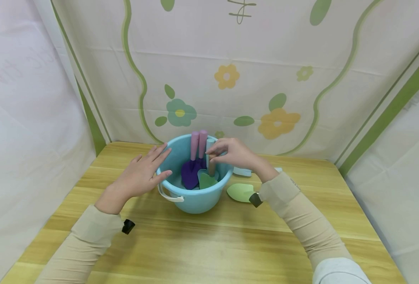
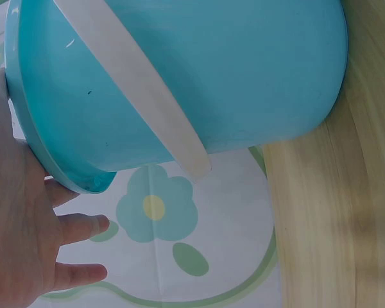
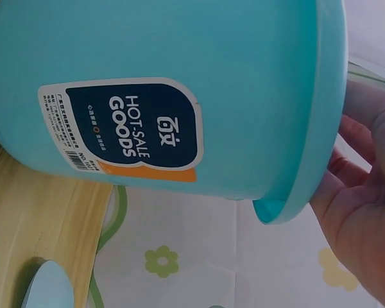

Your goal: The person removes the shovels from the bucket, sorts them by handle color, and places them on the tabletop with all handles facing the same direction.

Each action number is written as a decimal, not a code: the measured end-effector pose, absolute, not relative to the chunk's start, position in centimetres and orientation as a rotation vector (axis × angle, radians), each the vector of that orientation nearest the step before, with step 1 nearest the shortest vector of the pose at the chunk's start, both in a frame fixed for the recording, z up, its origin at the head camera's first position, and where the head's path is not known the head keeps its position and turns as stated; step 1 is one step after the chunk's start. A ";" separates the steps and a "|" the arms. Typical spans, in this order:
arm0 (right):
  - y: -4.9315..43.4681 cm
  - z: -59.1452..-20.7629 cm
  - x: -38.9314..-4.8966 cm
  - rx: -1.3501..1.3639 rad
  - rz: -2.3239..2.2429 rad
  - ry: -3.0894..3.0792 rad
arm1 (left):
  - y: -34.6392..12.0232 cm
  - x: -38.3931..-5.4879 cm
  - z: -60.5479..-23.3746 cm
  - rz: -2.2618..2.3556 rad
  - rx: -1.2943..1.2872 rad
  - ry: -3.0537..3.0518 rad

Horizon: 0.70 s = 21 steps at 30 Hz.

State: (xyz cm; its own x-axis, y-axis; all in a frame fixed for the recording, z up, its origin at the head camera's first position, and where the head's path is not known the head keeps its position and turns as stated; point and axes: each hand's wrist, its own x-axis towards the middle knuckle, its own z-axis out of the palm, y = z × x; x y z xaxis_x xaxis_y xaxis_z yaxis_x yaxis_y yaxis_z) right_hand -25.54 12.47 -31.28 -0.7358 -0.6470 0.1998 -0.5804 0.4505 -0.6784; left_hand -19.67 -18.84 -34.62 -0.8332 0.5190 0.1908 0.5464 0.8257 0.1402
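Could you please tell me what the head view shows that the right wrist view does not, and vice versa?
Only the head view shows the left hand, plus the pink-handled tools and brown-handled shovel inside the bucket, and its white handle. Only the right wrist view shows the printed label on the bucket's side. Both show the bucket, the right hand, the wooden table and the flowered cloth.

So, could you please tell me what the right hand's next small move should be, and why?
I'd probably have the right hand let go of the green-bladed tool it seems to pinch: that blade is already down inside the bucket beside a purple blade, while a light green blade lies outside on the table.
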 end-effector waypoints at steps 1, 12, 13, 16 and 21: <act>12.5 -31.4 -25.6 -1.104 -1.163 2.605 | -18.8 -19.7 -34.6 -0.285 -0.840 -2.864; 13.2 -31.4 -25.6 -1.155 -1.286 2.565 | -18.9 -19.7 -34.5 -0.282 -0.843 -2.868; 13.2 -31.0 -25.2 -1.160 -1.302 2.561 | -18.9 -19.7 -34.5 -0.280 -0.842 -2.869; 13.2 -29.9 -24.2 -1.175 -1.362 2.540 | -18.9 -19.7 -34.5 -0.281 -0.839 -2.874; 13.8 -29.8 -23.9 -1.177 -1.433 2.537 | -18.9 -19.7 -34.5 -0.280 -0.836 -2.879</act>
